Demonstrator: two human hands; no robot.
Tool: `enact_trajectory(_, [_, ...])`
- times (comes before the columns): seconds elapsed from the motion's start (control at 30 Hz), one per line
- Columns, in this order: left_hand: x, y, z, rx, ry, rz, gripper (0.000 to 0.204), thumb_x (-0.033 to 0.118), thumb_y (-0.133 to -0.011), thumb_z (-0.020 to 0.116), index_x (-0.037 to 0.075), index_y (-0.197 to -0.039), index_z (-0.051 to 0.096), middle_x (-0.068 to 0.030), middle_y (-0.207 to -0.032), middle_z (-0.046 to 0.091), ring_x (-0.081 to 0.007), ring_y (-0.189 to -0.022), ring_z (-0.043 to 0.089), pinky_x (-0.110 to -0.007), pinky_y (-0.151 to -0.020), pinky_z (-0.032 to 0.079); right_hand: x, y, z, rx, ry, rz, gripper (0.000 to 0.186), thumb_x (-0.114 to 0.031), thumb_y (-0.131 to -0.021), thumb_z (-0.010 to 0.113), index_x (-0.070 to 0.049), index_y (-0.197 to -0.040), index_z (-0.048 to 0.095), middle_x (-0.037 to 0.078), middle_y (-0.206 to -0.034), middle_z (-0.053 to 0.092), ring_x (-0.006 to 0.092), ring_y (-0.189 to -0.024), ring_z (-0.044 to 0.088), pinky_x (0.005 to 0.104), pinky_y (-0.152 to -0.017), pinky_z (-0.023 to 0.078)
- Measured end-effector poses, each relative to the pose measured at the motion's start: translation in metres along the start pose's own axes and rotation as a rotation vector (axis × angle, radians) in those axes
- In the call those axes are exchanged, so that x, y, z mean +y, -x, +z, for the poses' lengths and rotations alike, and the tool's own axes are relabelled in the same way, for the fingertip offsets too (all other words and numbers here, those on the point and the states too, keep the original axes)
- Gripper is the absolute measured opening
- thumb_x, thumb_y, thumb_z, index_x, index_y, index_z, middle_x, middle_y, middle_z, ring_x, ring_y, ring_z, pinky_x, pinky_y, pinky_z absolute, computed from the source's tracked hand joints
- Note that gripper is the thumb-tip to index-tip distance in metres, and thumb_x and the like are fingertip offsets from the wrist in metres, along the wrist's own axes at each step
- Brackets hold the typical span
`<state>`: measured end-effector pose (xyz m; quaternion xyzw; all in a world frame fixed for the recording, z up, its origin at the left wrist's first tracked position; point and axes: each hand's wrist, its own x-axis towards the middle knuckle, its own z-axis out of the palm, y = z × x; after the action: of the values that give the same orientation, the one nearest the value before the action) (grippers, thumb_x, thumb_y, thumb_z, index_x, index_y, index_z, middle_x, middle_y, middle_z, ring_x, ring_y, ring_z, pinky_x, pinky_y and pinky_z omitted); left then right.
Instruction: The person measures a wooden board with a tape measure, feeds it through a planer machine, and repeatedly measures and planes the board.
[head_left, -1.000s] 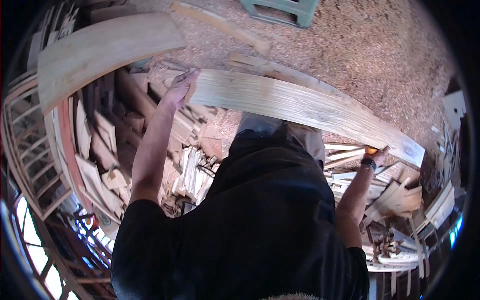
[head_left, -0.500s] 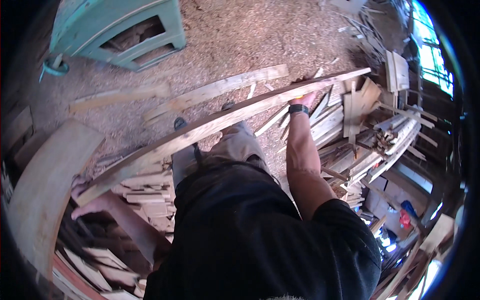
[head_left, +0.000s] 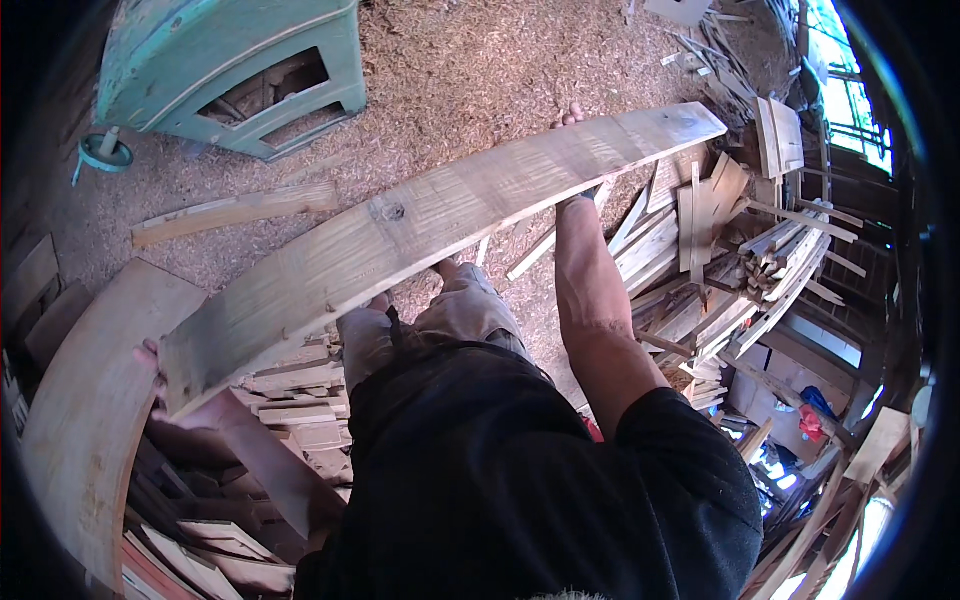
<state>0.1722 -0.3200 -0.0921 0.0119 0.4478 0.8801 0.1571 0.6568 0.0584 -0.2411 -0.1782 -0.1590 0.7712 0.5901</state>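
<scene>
A long, wide wooden plank [head_left: 430, 220] with a dark knot and faint saw marks lies across my two hands, its broad face turned up. My left hand [head_left: 200, 408] grips its near left end, thumb and fingers round the corner. Farther off, my right hand [head_left: 574, 117] holds the plank close to its right end. Only some fingertips show past the far edge; the plank covers the rest of that hand. Just beyond my left hand stands a wide pale board [head_left: 85, 400].
A green machine [head_left: 230, 70] with openings in its side stands at the far left. A loose wooden strip [head_left: 235, 212] lies on the sawdust-covered floor [head_left: 460, 60]. Stacked offcuts [head_left: 300, 400] sit beside my legs, and a large pile of boards [head_left: 770, 270] fills the right.
The plank has rolled in my hands from its narrow edge to its broad face. Its right end has shifted slightly left and farther away.
</scene>
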Motion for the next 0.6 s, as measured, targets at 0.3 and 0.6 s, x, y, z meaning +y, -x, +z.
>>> enact_trajectory(0.3, [-0.026,-0.025,-0.036,-0.011,-0.035,-0.188,0.060,0.051,-0.090,0.038,0.011,-0.129,0.059,-0.0090,-0.159,0.026,-0.0285,-0.148,0.017,-0.051,-0.120,0.011,0.011,0.017,0.002,0.009,0.050,-0.042,0.064,-0.053,-0.097,0.045,-0.005,-0.140,0.043,0.009,-0.099,0.063,0.0251,-0.091,0.062,0.0388,-0.084,0.054])
enact_trajectory(0.6, [-0.001,-0.058,-0.110,-0.245,0.205,-0.305,0.067,0.040,-0.088,0.041,-0.002,-0.140,0.045,-0.0187,-0.140,0.051,-0.0362,-0.134,0.042,-0.056,-0.113,0.029,0.019,0.023,-0.021,-0.032,-0.048,0.153,0.070,-0.060,-0.093,0.043,-0.002,-0.132,0.048,0.012,-0.102,0.062,0.0281,-0.095,0.060,0.0444,-0.090,0.051])
